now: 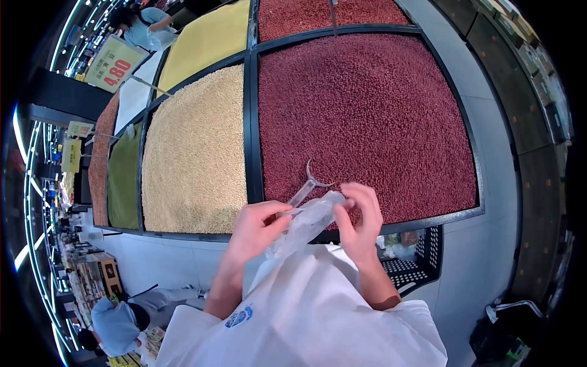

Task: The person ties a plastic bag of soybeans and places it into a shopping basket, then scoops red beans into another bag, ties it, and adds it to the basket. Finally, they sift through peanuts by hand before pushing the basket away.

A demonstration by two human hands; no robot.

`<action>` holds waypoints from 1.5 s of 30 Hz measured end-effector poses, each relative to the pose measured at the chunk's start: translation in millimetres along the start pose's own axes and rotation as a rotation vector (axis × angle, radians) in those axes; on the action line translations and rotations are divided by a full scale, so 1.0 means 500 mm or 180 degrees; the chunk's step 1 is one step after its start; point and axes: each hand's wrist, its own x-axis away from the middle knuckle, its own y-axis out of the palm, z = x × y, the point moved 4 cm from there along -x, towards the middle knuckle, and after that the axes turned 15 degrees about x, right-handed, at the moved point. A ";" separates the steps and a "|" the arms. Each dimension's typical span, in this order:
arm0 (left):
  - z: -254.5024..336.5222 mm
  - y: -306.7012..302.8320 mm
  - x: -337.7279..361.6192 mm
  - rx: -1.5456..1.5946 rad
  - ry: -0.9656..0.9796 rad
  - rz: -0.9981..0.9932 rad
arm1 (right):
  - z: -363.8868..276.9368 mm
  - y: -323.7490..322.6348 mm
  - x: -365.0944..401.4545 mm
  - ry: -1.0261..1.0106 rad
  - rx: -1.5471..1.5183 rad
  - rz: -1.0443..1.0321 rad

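**Bulk bins, both hands on a clear bag**

Shop floor, seen from above through a wide lens. A large bulk display (pixel 252 122) fills most of the view, split into compartments by black dividers. Grey tiled floor (pixel 495 183) runs along its right side.

Largest compartment: red beans (pixel 367 104), small, rounded, dull maroon, with a level and finely pebbled surface. To its left is a bin of pale yellow grain (pixel 195 153), coarser-looking and cream coloured. Behind that lies a smooth mustard-yellow fill (pixel 208 37), with a narrow olive-green bin (pixel 124 177) further left. A price sign (pixel 113 63) stands at the far corner, yellow with red numerals.

A black perforated basket (pixel 419 266) hangs below the front rim of the red bean bin.

Two other people are present: one crouched at lower left (pixel 116 324), one at the far top left (pixel 143 27).

The wearer's white top (pixel 306 318) shows a small blue mark.

The plastic bag (pixel 306 221) is thin, clear and crinkled. It is held over the front rim of the red bean bin, between the two hands. The left hand (pixel 257 229) is closed, pinching the bag's left side between thumb and fingers. The right hand (pixel 361 223) has its fingers curled, gripping the bag's upper edge.

A clear plastic scoop (pixel 310 182) lies on the red beans just beyond the bag, handle pointing toward the hands. Whether the handle touches the bag cannot be told.
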 end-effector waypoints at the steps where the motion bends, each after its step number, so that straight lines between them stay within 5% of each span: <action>1: -0.011 -0.004 0.000 0.0159 -0.0028 0.0145 | -0.028 -0.011 0.013 -0.0581 0.0164 0.0109; 3: -0.024 -0.007 -0.001 0.0584 -0.0216 0.0069 | -0.078 0.005 0.024 -0.1338 0.0203 -0.0609; 6: -0.045 -0.034 -0.001 0.1161 -0.0095 0.0199 | -0.107 0.074 0.023 -0.1059 0.0939 -0.1648; 9: -0.071 -0.085 -0.007 0.2049 -0.0056 0.0650 | -0.058 0.107 0.025 -0.1003 0.1532 -0.2059; 12: -0.104 -0.143 -0.011 0.3653 -0.0152 0.0658 | -0.066 0.092 0.024 -0.1042 0.1050 -0.2259; 16: -0.129 -0.170 0.006 0.4698 -0.1160 0.1406 | -0.097 0.102 0.025 -0.0956 0.0355 -0.2385; 19: -0.190 -0.222 0.016 0.6729 -0.0886 -0.0760 | -0.110 0.131 0.030 -0.0975 0.0440 -0.2355; 23: -0.232 -0.292 0.017 0.4357 -0.0886 0.1034 | -0.129 0.166 0.039 -0.0759 0.0579 -0.2327; 27: -0.310 -0.352 -0.001 0.3458 -0.0665 0.0883 | -0.152 0.206 0.060 -0.0682 0.0684 -0.2267; 30: -0.334 -0.358 -0.021 0.3725 -0.0531 0.1210 | -0.163 0.230 0.085 -0.0658 0.0679 -0.2153; 41: -0.370 -0.327 -0.082 0.4453 -0.1178 0.0842 | -0.153 0.214 0.145 -0.0321 0.0733 -0.1798; 45: -0.333 -0.323 -0.091 0.4244 -0.1155 0.0503 | -0.144 0.169 0.153 0.0247 0.0366 -0.1045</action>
